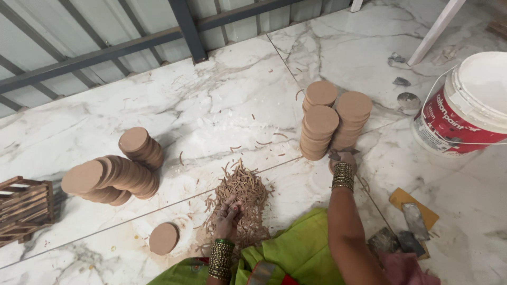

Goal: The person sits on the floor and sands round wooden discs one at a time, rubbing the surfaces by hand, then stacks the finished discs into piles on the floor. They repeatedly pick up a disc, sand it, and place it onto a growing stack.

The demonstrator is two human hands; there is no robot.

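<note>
So the whole scene is on a glossy white marble floor (211, 105) with grey veining, a thin grout line running diagonally across it. The left hand (228, 214) is down in a heap of thin brown curly shavings (244, 198), fingers bent and loosely curled into the pile, looks like pinching a few strands but I can't tell for sure. The shavings look stringy and dry, with stray bits scattered around the heap on the marble.

The right hand (342, 158) reaches out to the base of three neat upright stacks of flat round tan discs (330, 119), matte and smooth like fibreboard. It's mostly hidden behind the wrist and gold bangles, so I can't tell how open it is or if it's gripping anything, just that it's right at the bottom of the stacks.

Over on the left there's a toppled stack of the same tan discs (113, 174) leaning sideways like fallen dominoes, and one single loose disc (163, 238) lying flat near the green fabric (296, 248) at the bottom.

Containers: a white plastic bucket with a red label (465, 105) and wire handle sits at the right, white lid on, so contents not visible. A slatted dark wooden crate (24, 203) sits at the left edge; can't see what's inside it.
</note>
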